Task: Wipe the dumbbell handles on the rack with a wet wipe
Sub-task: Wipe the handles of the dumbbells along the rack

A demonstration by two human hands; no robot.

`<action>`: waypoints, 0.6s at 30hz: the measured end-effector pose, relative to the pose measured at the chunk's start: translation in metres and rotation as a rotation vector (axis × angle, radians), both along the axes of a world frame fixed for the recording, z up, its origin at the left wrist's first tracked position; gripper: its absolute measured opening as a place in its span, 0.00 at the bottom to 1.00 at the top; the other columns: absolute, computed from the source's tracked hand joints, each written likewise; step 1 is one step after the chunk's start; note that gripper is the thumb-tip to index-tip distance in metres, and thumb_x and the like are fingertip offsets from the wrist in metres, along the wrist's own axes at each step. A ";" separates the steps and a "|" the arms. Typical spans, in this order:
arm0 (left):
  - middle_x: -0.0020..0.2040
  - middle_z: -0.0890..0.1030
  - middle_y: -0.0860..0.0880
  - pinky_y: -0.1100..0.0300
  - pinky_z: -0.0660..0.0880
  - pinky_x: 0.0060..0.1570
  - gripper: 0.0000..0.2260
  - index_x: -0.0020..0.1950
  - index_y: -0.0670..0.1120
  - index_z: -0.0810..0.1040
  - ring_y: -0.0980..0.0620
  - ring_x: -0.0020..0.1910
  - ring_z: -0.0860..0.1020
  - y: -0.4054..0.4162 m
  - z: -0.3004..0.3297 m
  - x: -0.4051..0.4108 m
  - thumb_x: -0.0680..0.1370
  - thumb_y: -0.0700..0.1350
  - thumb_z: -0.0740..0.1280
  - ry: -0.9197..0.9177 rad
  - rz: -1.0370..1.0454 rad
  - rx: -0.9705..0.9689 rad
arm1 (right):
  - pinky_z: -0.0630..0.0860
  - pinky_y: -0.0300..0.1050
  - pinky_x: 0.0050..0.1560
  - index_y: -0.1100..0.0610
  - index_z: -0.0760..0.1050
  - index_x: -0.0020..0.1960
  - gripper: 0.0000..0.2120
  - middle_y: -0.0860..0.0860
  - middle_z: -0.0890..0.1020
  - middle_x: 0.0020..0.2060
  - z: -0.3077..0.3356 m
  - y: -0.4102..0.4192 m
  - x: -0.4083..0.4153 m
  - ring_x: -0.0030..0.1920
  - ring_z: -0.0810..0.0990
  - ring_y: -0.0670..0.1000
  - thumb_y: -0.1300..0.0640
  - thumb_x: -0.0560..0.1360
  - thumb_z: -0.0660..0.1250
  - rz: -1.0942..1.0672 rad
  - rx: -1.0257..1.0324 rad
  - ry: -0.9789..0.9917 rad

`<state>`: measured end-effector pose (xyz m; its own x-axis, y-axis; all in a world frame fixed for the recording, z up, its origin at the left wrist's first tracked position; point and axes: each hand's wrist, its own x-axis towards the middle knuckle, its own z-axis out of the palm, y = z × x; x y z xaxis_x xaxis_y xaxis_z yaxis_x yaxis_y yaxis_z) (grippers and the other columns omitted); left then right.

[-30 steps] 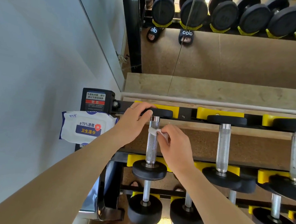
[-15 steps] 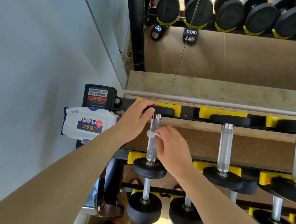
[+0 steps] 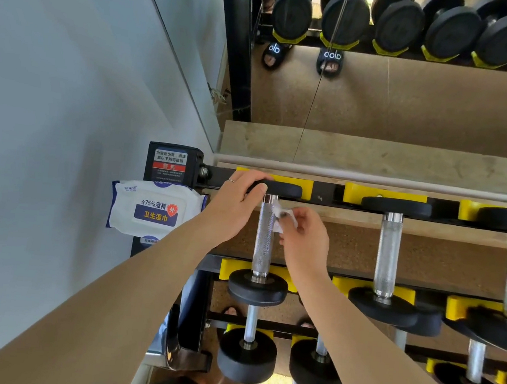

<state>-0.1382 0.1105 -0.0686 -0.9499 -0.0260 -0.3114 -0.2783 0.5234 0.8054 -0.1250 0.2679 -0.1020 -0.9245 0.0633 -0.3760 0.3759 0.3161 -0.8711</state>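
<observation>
A black rack [image 3: 323, 196] with yellow cradles stands against a mirror, beside a pale wall. A wipe pack [image 3: 155, 209] lies on its left end. The left hand [image 3: 236, 208] has its grip closed over the far head of the leftmost dumbbell [image 3: 264, 240], wrist raised. The right hand [image 3: 302, 237] pinches the wet wipe [image 3: 284, 218] against the upper part of the knurled handle, forearm extended.

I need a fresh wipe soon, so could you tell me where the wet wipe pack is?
The wet wipe pack sits at the rack's left end, below the black warning label, just left of the left hand.
</observation>
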 end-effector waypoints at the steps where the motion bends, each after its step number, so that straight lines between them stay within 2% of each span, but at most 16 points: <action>1: 0.65 0.72 0.52 0.84 0.61 0.50 0.14 0.71 0.52 0.74 0.60 0.59 0.71 0.000 0.000 0.000 0.87 0.47 0.56 0.000 0.003 0.001 | 0.78 0.37 0.39 0.53 0.76 0.55 0.05 0.48 0.83 0.47 0.000 0.003 0.000 0.42 0.81 0.45 0.55 0.80 0.66 -0.068 -0.051 -0.057; 3: 0.65 0.73 0.52 0.84 0.61 0.50 0.14 0.71 0.52 0.74 0.61 0.60 0.71 0.000 0.000 0.000 0.87 0.47 0.56 0.002 0.004 0.006 | 0.78 0.37 0.38 0.53 0.76 0.57 0.06 0.49 0.83 0.50 0.000 0.005 -0.001 0.43 0.82 0.47 0.58 0.80 0.65 -0.089 -0.154 -0.101; 5: 0.65 0.73 0.51 0.83 0.62 0.51 0.14 0.71 0.52 0.74 0.59 0.61 0.71 0.000 0.000 0.000 0.87 0.47 0.56 0.005 0.000 0.004 | 0.79 0.40 0.41 0.50 0.75 0.56 0.07 0.47 0.83 0.50 0.003 -0.001 0.003 0.45 0.83 0.47 0.59 0.80 0.65 -0.016 -0.243 -0.101; 7: 0.66 0.73 0.51 0.82 0.62 0.52 0.14 0.71 0.51 0.73 0.58 0.62 0.71 0.000 -0.002 0.000 0.87 0.47 0.56 0.005 -0.004 0.002 | 0.80 0.41 0.44 0.48 0.75 0.54 0.06 0.44 0.82 0.48 0.004 -0.007 0.006 0.47 0.82 0.45 0.59 0.80 0.64 0.085 -0.177 -0.044; 10: 0.67 0.73 0.50 0.82 0.62 0.51 0.14 0.71 0.52 0.73 0.57 0.63 0.71 0.000 -0.003 0.000 0.87 0.47 0.56 -0.001 0.002 0.000 | 0.76 0.32 0.42 0.49 0.75 0.53 0.05 0.43 0.81 0.44 0.004 -0.005 0.007 0.45 0.79 0.40 0.58 0.81 0.63 0.197 0.007 0.049; 11: 0.66 0.73 0.50 0.82 0.62 0.51 0.14 0.71 0.52 0.74 0.57 0.63 0.71 0.000 -0.003 0.000 0.87 0.47 0.56 0.000 0.008 -0.002 | 0.76 0.33 0.42 0.49 0.76 0.52 0.05 0.44 0.81 0.44 0.004 -0.003 0.006 0.45 0.79 0.41 0.58 0.81 0.63 0.178 0.007 0.037; 14: 0.66 0.73 0.50 0.84 0.60 0.51 0.14 0.71 0.52 0.74 0.57 0.63 0.71 0.000 -0.003 0.000 0.87 0.47 0.56 0.005 0.011 -0.006 | 0.80 0.48 0.46 0.47 0.76 0.49 0.06 0.46 0.82 0.43 0.006 0.001 0.007 0.44 0.81 0.48 0.58 0.80 0.63 0.013 -0.066 -0.032; 16: 0.66 0.73 0.50 0.83 0.61 0.52 0.14 0.71 0.51 0.74 0.57 0.63 0.71 0.000 -0.003 0.000 0.87 0.47 0.56 0.007 0.010 -0.005 | 0.77 0.41 0.43 0.48 0.77 0.48 0.05 0.45 0.82 0.41 0.010 0.000 0.012 0.42 0.80 0.46 0.56 0.79 0.65 0.092 -0.061 0.005; 18: 0.66 0.73 0.50 0.82 0.62 0.52 0.14 0.71 0.51 0.74 0.57 0.63 0.71 0.000 -0.003 0.000 0.87 0.47 0.56 0.005 0.003 -0.009 | 0.74 0.31 0.41 0.50 0.79 0.48 0.01 0.43 0.81 0.40 0.009 0.002 0.019 0.43 0.78 0.42 0.55 0.78 0.68 0.297 0.048 0.103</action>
<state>-0.1384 0.1102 -0.0720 -0.9515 -0.0317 -0.3060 -0.2757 0.5296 0.8022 -0.1059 0.2697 -0.0926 -0.9382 -0.1997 -0.2825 0.1717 0.4401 -0.8814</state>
